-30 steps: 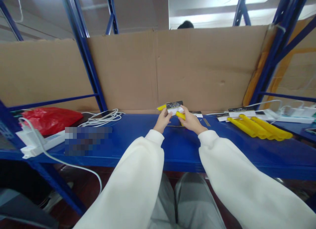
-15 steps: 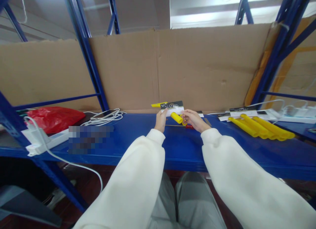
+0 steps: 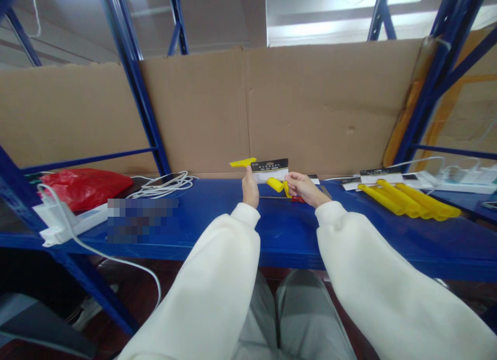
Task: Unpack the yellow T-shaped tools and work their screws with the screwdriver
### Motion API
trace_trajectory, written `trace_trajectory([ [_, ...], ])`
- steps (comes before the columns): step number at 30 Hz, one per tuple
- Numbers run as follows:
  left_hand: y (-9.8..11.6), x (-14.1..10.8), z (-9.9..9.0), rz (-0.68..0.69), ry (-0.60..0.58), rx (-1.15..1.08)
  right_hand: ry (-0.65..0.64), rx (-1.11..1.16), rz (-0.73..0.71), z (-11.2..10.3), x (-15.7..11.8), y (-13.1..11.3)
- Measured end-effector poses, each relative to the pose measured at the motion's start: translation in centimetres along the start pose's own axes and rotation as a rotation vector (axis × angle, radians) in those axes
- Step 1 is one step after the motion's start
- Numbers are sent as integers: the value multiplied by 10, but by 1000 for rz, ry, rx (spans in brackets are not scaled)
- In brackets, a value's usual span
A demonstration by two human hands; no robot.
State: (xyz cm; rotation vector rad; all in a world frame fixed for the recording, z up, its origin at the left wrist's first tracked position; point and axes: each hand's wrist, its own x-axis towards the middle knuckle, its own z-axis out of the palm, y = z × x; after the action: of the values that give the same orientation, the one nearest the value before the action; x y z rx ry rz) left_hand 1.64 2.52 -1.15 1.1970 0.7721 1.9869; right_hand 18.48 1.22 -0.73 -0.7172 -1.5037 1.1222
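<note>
A black-and-white printed header card point(image 3: 268, 169) is held up above the blue shelf. My left hand point(image 3: 250, 188) grips its left edge, with the thumb upright beside it. My right hand point(image 3: 305, 188) is closed in a pinch at the card's lower right corner. Below the card's front shows a short yellow tube point(image 3: 275, 184), its end towards me. A smaller curved yellow piece point(image 3: 287, 189) sits beside my right fingertips; how it joins the tube is hidden. A flat yellow piece point(image 3: 243, 162) sticks out behind my left hand.
On the right lie several yellow tubes point(image 3: 407, 200) with header cards point(image 3: 382, 175). A small red object point(image 3: 298, 199) rests under my right hand. To the left are a red plastic bag point(image 3: 87, 186), coiled white cable point(image 3: 173, 184) and a power strip point(image 3: 73, 223). Cardboard point(image 3: 310, 106) stands behind the blue shelf point(image 3: 217, 230).
My left hand has shifted slightly left, its thumb moving from the card's front to its edge. The card now faces me more squarely, and the flat yellow piece has moved left and up.
</note>
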Motion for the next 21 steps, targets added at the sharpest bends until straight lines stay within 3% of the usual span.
trace_trajectory([
  [4, -1, 4, -1, -24, 35, -59, 11, -8, 46, -4, 1, 1],
  [9, 6, 11, -7, -167, 145, -36, 29, -1, 78, -14, 1, -1],
  [17, 15, 10, -10, -189, 328, 13, 336, 23, 156, -15, 1, -12],
  [21, 22, 5, -8, -349, 326, 20, 527, 12, 154, -16, 2, -17],
])
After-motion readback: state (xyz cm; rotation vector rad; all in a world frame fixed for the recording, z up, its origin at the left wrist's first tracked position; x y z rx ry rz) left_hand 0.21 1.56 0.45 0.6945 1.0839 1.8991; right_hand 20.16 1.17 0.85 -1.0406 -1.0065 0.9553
